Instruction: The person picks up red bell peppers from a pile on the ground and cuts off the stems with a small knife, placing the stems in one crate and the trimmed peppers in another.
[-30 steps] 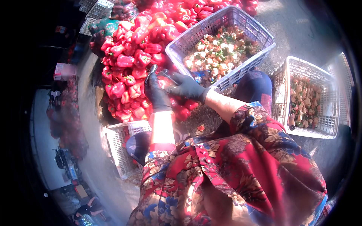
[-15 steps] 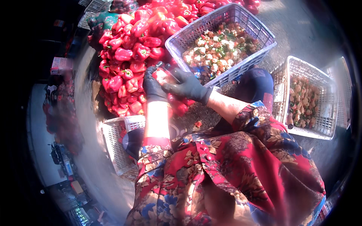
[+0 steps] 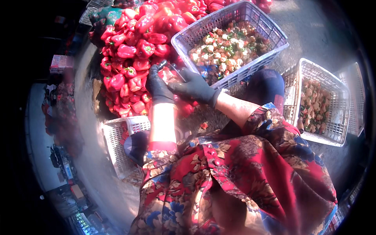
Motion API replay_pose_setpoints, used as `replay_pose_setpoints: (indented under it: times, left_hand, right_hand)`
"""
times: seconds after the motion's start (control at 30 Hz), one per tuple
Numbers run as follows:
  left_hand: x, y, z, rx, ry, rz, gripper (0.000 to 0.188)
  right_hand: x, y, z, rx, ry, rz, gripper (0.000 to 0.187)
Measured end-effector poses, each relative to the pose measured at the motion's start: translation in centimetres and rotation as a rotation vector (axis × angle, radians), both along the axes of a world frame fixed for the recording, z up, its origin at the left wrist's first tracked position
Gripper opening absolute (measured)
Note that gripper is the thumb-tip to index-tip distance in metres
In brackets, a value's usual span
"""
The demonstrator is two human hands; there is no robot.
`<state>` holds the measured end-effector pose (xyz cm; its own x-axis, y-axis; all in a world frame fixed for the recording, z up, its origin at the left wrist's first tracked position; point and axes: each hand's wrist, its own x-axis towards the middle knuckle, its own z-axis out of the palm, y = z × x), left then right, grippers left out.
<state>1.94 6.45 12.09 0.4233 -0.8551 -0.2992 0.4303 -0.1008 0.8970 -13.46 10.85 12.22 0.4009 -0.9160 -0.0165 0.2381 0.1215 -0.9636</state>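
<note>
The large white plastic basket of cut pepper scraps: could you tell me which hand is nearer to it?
Right. The right hand in its black glove is just below the large white plastic basket; the left hand is farther left, against the pile of red peppers.

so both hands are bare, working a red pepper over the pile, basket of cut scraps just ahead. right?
Not quite: the head view shows the left hand and right hand in black gloves, not bare. The rest holds: they work a red pepper over the pile, with the basket of cut scraps just ahead.
</note>
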Motion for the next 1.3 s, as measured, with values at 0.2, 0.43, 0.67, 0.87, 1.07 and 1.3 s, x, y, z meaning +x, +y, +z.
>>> replay_pose_setpoints:
  times: [0.2, 0.43, 0.67, 0.87, 1.07, 1.3]
  left_hand:
    - [0.1, 1.1, 1.1, 0.126, 0.337, -0.289, 0.035]
    - [0.6, 0.5, -0.4, 0.139, 0.501, -0.359, 0.036]
    - [2.1, 2.0, -2.4, 0.250, 0.329, -0.526, 0.033]
    - [1.1, 2.8, -1.3, 0.229, 0.485, -0.331, 0.042]
    - [8.9, 3.6, -5.4, 0.143, 0.472, -0.243, 0.035]
    - [28.4, 8.6, -1.7, -0.161, -0.147, 0.419, 0.026]
  right_hand:
    - [-0.4, 0.1, -0.5, -0.197, 0.021, 0.078, 0.034]
    - [-1.0, 0.8, 1.4, 0.172, -0.087, 0.167, 0.037]
    - [0.0, 1.1, -1.6, -0.181, -0.046, 0.198, 0.033]
    - [-1.3, 0.4, 1.6, 0.377, -0.341, 0.285, 0.035]
    - [-3.3, -4.8, -3.5, 0.407, -0.193, -0.150, 0.046]
    - [-9.0, -10.9, -17.6, 0.034, 0.230, -0.393, 0.031]
